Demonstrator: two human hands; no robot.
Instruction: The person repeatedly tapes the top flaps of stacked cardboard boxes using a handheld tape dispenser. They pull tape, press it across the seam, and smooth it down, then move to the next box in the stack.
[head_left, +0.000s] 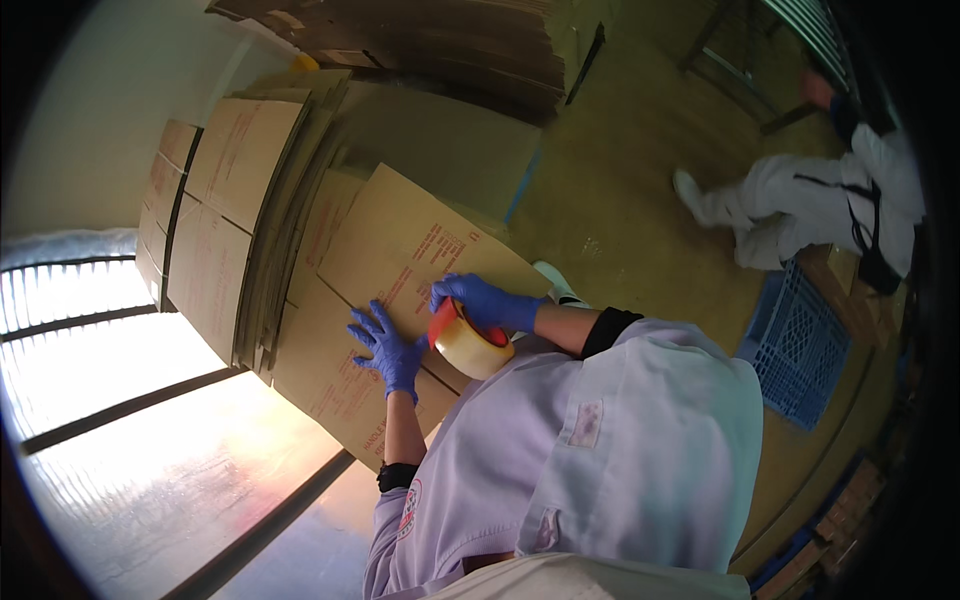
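Observation:
A flat cardboard box blank (375, 217) with red print lies in front of me, leaning against my body side. Spread on its surface is my left hand (388, 349), in a blue glove, with the fingers apart. My right hand (480, 300), gloved in blue too, grips a tape dispenser with a red frame and a large roll of tape (476, 352). The dispenser's red end is close to my left thumb; whether they touch, I cannot tell.
Flattened cardboard boxes (217, 157) stand stacked beyond the blank, with a darker pile (450, 45) behind. At the right a person in white (802, 195) is near a blue plastic pallet (799, 345). A bright strip curtain (135, 375) is at the left.

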